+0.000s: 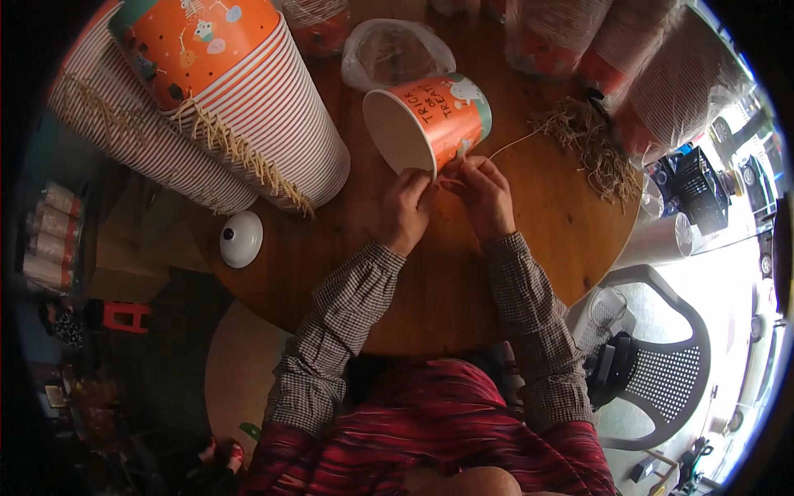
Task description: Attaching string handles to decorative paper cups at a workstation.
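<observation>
An orange paper bucket (456, 116) with a white inside and a green base band lies tilted on the table, its mouth toward the left. My left hand (405, 208) is closed at the near end of its rim, thumb and fingers pinching there. Close beside it, my right hand (488, 194) pinches tan paper twine against the bucket's printed side. One loose strand of twine (514, 145) runs from the bucket toward a tangled twine bundle (591, 149) on the right. My fingertips partly hide the spot where twine and rim meet.
Tall stacks of nested buckets (273, 116), with twine along their sides, lean at the left. A white pot lid (241, 240) sits at the wooden table's (430, 318) left edge. Behind are a clear plastic bag (397, 54) and wrapped bucket stacks (674, 83). A grey chair (662, 380) stands right.
</observation>
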Available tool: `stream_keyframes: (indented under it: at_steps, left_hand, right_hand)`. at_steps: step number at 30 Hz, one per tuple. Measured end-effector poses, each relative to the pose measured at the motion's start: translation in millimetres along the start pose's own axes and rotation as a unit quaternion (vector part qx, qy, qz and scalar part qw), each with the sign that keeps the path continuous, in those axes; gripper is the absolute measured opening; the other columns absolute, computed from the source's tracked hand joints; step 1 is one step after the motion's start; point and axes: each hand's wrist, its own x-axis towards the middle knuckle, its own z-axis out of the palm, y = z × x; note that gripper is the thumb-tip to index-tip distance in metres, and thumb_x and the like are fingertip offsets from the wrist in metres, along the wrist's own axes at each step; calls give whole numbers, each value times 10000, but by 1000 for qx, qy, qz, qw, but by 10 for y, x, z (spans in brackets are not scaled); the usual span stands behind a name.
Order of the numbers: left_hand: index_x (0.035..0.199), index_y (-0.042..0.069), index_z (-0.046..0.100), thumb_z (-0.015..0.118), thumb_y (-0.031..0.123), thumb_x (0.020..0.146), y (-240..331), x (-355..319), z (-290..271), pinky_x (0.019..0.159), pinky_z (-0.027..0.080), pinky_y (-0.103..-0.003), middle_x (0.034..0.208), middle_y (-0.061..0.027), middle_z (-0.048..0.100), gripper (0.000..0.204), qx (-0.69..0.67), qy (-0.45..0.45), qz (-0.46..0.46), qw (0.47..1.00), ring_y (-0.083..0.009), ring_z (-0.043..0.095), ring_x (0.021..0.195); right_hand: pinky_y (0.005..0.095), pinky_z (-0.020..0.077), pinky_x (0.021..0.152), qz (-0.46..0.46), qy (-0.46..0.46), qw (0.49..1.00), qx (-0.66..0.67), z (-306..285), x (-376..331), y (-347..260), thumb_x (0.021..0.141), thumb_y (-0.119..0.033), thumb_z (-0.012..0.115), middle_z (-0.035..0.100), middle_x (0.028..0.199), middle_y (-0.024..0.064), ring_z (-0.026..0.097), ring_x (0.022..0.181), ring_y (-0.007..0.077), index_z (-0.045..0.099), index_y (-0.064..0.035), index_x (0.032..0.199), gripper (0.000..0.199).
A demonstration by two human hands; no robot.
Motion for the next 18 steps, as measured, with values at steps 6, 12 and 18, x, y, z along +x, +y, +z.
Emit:
stream_keyframes:
  at_steps: [6, 12, 18]
  left_hand:
    - [934, -2, 604, 636, 22, 809, -131, 94, -135, 680, 489, -348, 901, -147, 608, 131, 22, 40, -40, 998, -314, 621, 806]
    - [950, -10, 587, 651, 37, 821, -184, 67, -239, 645, 489, -327, 906, -129, 607, 151, 33, 46, -97, 994, -256, 625, 785]
    - [955, -19, 580, 650, 64, 843, -150, 70, -264, 641, 484, -306, 888, -125, 598, 155, 33, 51, -91, 994, -234, 606, 763]
  right_hand:
    - [277, 516, 761, 90, 7, 989, -121, 53, -59, 122, 913, -133, 575, 622, 936, 39, 616, 847, 140, 577, -45, 926, 89]
    - [298, 505, 816, 83, 6, 979, -184, 85, -73, 124, 915, -153, 559, 635, 1009, 83, 605, 951, 152, 578, -29, 932, 126]
    - [237, 491, 662, 48, 2, 975, -218, 114, -44, 109, 922, -161, 573, 584, 845, -7, 570, 767, 78, 559, -57, 898, 108]
